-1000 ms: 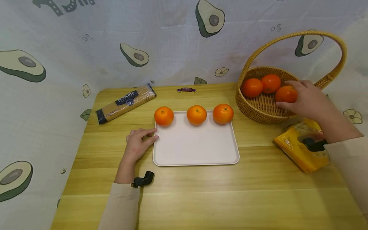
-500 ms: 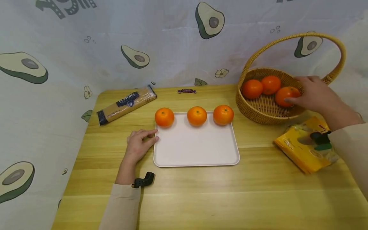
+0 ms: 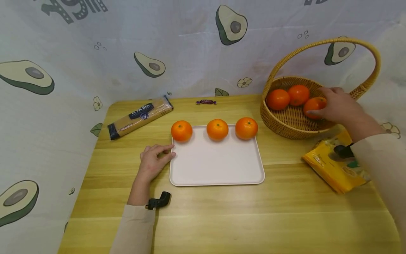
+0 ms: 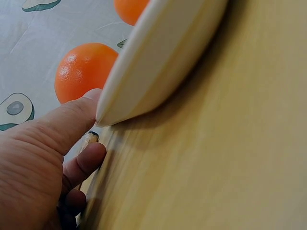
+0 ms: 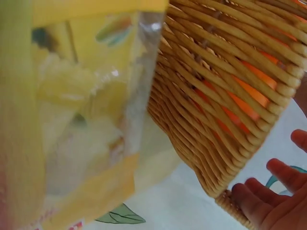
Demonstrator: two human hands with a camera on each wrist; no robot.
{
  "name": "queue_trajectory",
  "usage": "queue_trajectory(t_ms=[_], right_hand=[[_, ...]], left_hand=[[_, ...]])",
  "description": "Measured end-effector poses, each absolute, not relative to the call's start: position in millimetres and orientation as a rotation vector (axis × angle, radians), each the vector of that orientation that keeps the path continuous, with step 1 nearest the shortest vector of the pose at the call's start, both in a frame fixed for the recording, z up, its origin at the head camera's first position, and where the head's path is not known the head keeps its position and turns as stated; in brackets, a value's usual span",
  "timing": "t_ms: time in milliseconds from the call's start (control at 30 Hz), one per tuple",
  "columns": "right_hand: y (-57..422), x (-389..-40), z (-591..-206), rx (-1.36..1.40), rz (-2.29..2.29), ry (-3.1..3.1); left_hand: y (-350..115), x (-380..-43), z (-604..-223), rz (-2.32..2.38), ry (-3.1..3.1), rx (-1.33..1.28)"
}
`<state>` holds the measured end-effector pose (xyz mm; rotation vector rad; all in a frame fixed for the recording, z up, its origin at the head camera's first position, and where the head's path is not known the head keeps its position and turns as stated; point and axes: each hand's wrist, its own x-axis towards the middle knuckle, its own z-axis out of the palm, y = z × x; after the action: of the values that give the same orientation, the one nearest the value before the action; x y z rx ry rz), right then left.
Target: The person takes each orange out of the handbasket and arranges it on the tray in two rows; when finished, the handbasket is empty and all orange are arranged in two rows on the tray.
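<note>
In the head view my right hand [image 3: 344, 107] reaches over the right rim of a wicker basket [image 3: 287, 127]. Its thumb and fingers lie around the right-hand orange [image 3: 314, 106], hiding part of it. Two more oranges [image 3: 299, 94] sit behind and to its left. The right wrist view shows several fingers [image 5: 283, 175] spread outside the basket. My left hand [image 3: 152, 162] touches the left edge of a white rectangular tray [image 3: 217, 165] with thumb and forefinger. Three oranges [image 3: 217, 129] stand in a row along the tray's far edge, the outer two at its corners.
A yellow snack bag [image 3: 336, 164] lies under the right forearm, in front of the basket. At the back left is a spaghetti pack [image 3: 141, 118]. One purple wrapped candy [image 3: 206, 102] lies near the back edge. The basket's tall handle [image 3: 320, 42] arches above the oranges.
My right hand drew back to the right, then came left again onto the right-hand orange, which shifted slightly with it. The left hand and the tray have stayed put.
</note>
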<state>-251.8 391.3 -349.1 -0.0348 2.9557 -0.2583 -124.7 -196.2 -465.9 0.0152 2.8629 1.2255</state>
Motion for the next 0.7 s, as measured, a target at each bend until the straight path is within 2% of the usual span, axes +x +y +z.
queue_trajectory(t_ms=[700], right_hand=[[392.7, -261.2, -367.3, -0.06, -0.216, 2.991]], left_hand=[[-196.9, -125.0, -466.7, 1.229, 2.863, 0.004]])
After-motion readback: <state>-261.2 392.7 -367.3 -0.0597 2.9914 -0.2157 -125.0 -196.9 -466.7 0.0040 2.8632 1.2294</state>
